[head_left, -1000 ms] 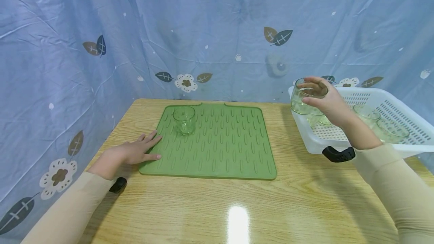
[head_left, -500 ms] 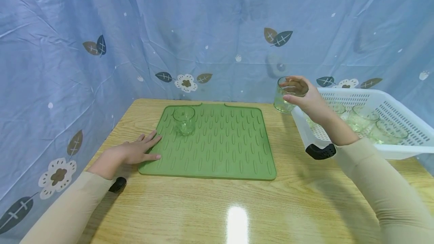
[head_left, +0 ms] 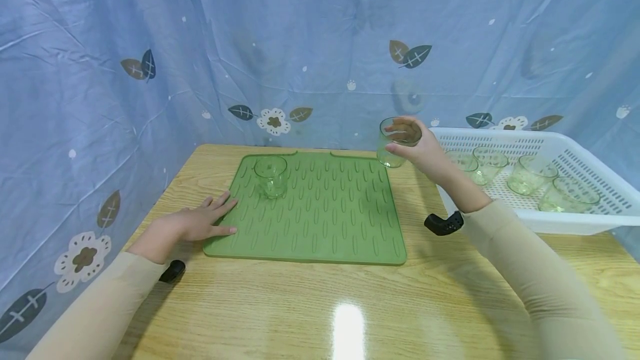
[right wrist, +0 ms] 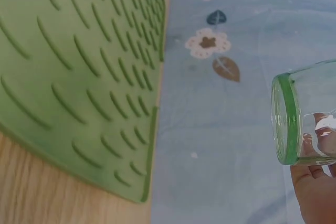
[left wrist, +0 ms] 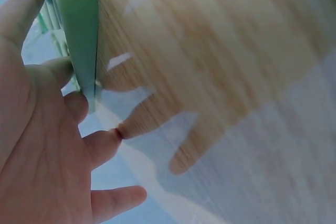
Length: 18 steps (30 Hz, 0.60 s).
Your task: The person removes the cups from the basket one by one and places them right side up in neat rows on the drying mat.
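Note:
My right hand (head_left: 417,146) grips a clear, green-tinted drinking glass (head_left: 390,151) by its upper part, in the air over the back right corner of the green draining mat (head_left: 325,226). In the right wrist view the thick base of that glass (right wrist: 287,119) faces the mat, with fingers (right wrist: 317,187) around its side. A second drinking glass (head_left: 272,179) stands upright on the mat at the back left. My left hand (head_left: 202,221) lies with spread fingers on the mat's left edge; the left wrist view shows its thumb and fingertips (left wrist: 76,106) along that edge.
At the right stands a white perforated plastic basket (head_left: 530,221) with several more glasses (head_left: 532,174) in it. The wooden table (head_left: 280,310) runs in front of the mat. A blue patterned curtain (head_left: 320,43) hangs behind and along the left.
My right hand has carried the glass leftward from above the basket to the mat's back right corner. The left hand and the glass on the mat have stayed put.

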Each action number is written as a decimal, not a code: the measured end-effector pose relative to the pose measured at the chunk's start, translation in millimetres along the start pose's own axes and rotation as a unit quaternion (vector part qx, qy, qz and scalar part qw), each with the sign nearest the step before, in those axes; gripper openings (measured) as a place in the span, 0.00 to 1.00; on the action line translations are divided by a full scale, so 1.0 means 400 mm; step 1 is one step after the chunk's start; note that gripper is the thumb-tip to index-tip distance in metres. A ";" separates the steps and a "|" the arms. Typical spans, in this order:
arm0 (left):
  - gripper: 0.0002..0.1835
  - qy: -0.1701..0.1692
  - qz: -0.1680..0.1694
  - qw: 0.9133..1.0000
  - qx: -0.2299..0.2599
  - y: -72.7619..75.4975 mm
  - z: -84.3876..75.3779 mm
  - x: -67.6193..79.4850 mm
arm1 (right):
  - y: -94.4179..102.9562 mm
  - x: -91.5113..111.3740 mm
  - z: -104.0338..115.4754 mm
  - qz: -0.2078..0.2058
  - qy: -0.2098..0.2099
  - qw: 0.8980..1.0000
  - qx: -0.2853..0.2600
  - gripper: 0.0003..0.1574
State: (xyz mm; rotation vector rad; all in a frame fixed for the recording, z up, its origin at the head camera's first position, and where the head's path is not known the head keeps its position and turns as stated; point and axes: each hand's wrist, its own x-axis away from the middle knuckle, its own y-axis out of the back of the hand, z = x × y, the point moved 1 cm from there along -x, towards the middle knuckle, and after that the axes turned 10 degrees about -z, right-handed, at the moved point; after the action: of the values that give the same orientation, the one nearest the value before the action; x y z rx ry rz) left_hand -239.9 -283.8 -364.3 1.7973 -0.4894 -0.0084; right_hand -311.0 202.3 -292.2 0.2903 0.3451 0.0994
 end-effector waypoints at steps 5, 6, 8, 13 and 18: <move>0.51 0.001 0.000 1.000 0.000 0.001 0.000 0.000 | -0.043 -0.006 -0.005 0.013 0.004 1.000 -0.025 0.42; 0.51 0.001 0.000 1.000 0.000 0.001 0.000 0.000 | -0.052 -0.005 -0.006 0.014 0.004 0.999 -0.028 0.42; 0.51 0.001 0.000 1.000 -0.001 0.002 0.000 0.000 | -0.068 -0.006 -0.009 0.016 0.000 0.999 -0.034 0.42; 0.51 0.002 0.003 1.000 0.001 0.002 -0.001 0.000 | -0.103 -0.006 -0.020 0.022 -0.013 0.999 -0.045 0.43; 0.51 0.003 0.004 1.000 0.000 0.001 0.001 0.001 | -0.137 -0.009 -0.023 0.026 -0.017 0.998 -0.049 0.43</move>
State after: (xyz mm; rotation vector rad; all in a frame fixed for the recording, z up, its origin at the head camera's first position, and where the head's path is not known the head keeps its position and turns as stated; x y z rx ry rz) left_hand -239.8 -284.2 -364.1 1.7946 -0.4931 0.0019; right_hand -314.9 152.1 -315.5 0.2033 0.2978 0.1625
